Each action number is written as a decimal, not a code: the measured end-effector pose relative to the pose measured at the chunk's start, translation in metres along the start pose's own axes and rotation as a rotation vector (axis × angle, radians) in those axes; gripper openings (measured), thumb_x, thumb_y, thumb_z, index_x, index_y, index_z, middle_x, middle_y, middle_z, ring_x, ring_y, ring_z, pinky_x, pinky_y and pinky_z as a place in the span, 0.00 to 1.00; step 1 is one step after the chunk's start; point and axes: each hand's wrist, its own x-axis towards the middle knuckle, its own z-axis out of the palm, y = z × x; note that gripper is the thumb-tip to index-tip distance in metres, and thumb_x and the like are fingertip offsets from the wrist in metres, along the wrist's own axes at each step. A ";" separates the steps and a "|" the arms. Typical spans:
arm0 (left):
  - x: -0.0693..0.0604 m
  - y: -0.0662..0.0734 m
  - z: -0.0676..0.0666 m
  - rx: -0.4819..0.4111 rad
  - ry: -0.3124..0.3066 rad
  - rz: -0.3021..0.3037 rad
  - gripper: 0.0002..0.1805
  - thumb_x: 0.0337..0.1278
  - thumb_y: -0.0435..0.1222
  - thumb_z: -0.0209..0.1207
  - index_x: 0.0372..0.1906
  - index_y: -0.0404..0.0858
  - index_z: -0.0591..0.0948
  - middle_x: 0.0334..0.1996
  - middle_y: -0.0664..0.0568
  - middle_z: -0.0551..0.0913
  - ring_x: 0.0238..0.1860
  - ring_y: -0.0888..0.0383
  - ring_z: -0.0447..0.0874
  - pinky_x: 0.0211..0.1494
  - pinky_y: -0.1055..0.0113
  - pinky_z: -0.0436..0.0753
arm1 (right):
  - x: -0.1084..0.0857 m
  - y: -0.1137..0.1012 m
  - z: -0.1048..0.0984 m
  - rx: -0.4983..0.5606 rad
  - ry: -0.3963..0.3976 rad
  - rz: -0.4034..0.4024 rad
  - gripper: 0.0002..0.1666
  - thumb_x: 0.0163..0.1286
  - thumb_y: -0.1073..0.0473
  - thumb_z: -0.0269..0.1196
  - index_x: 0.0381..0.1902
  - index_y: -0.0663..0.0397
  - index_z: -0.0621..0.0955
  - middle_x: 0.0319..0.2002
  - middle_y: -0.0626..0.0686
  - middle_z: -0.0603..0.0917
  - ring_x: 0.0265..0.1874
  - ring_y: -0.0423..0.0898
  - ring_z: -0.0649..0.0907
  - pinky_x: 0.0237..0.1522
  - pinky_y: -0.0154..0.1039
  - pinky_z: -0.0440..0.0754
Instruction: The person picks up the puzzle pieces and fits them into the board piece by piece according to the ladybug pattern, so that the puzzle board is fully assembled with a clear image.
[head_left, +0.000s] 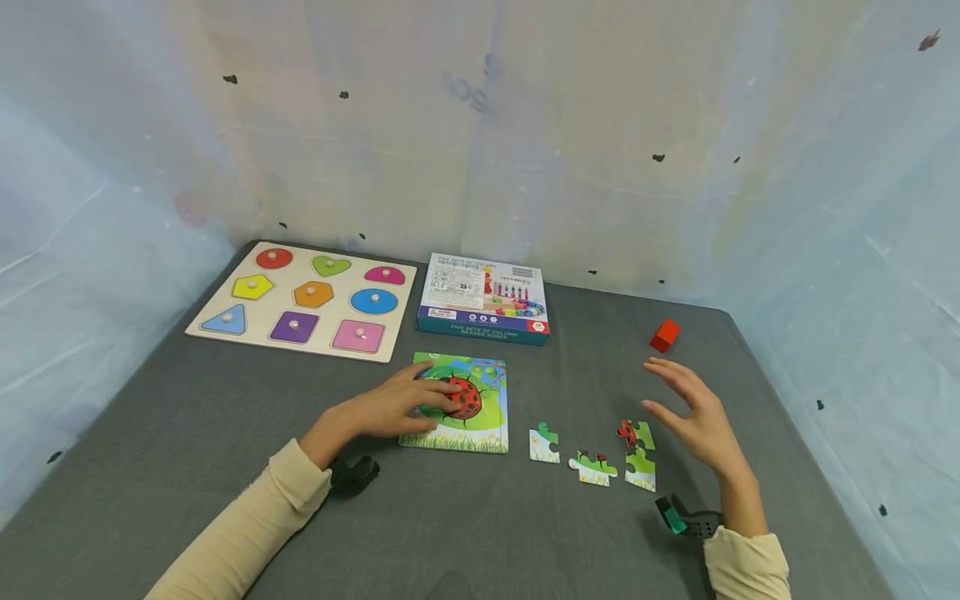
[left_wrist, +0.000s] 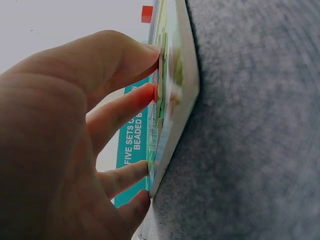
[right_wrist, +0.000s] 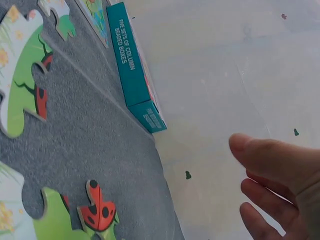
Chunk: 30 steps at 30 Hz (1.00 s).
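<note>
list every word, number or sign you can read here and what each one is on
"FIVE SETS OF COLUMN BEADED BOXES": teal long side of the cardboard box
"FIVE SETS OF COLUMN": top face of that box, the line below blurred
Too small or blurred: fine print on its white panel, its badges and its short end
Faint marks on the plastic sheet: unreadable

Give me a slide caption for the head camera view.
Left hand on the ladybird puzzle, empty right hand near a red block and loose puzzle pieces.
</note>
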 end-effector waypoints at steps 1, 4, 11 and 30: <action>0.000 0.000 0.000 0.003 0.005 0.006 0.20 0.58 0.37 0.59 0.57 0.43 0.78 0.63 0.48 0.71 0.68 0.34 0.50 0.66 0.38 0.50 | -0.002 0.005 0.000 -0.009 -0.018 0.012 0.35 0.48 0.78 0.68 0.57 0.64 0.74 0.57 0.63 0.72 0.59 0.29 0.66 0.56 0.17 0.59; 0.000 0.000 -0.001 -0.005 0.008 0.008 0.20 0.59 0.37 0.59 0.57 0.43 0.78 0.63 0.48 0.71 0.68 0.34 0.49 0.66 0.39 0.50 | -0.007 0.017 -0.002 -0.039 -0.080 0.048 0.33 0.51 0.73 0.69 0.57 0.56 0.76 0.57 0.58 0.74 0.58 0.27 0.66 0.54 0.16 0.60; 0.000 -0.001 0.000 -0.020 0.010 0.001 0.20 0.59 0.37 0.58 0.57 0.44 0.78 0.63 0.48 0.71 0.69 0.33 0.48 0.66 0.38 0.50 | -0.019 0.036 -0.002 -0.036 -0.150 0.126 0.26 0.58 0.66 0.67 0.56 0.57 0.77 0.52 0.53 0.77 0.51 0.28 0.71 0.51 0.19 0.67; -0.001 0.000 0.001 -0.030 0.001 -0.017 0.20 0.59 0.37 0.58 0.58 0.45 0.78 0.64 0.49 0.70 0.69 0.34 0.47 0.66 0.38 0.50 | -0.030 0.054 0.017 0.035 -0.328 0.126 0.28 0.52 0.60 0.72 0.51 0.59 0.79 0.45 0.56 0.72 0.38 0.46 0.69 0.34 0.36 0.69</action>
